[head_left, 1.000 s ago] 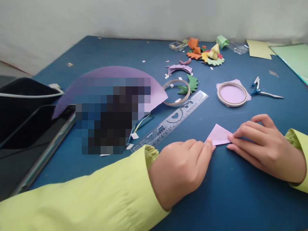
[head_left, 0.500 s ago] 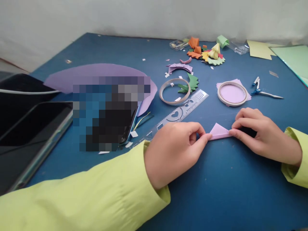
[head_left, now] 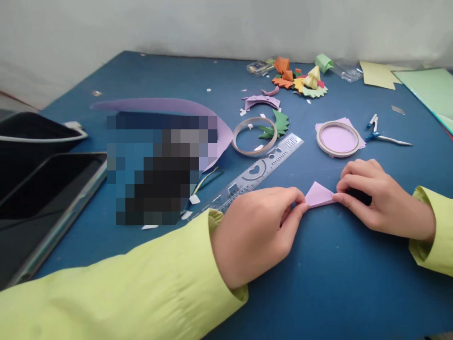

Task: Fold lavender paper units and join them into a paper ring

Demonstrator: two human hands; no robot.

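A small folded piece of purple paper, triangular with a band along its lower edge, is held just over the blue table between both hands. My left hand pinches its left corner with thumb and forefinger. At the right corner, the thumb and fingertips of my right hand are closed on the same paper. Beyond it lies a roll of tape on top of several purple paper squares. A clear ruler with cut-out shapes lies slantwise beside my left hand.
Blue-and-white compasses lie right of the tape. A tape ring, green folded paper and a purple folded arc lie further back. Orange folded pieces stand near the wall. A dark tablet and a pixelated area are at left.
The view has shifted slightly. My left fingers have closed further at the paper's left corner, and its lower edge tilts a little more. The large purple sheet at left looks narrower, its edge curled.
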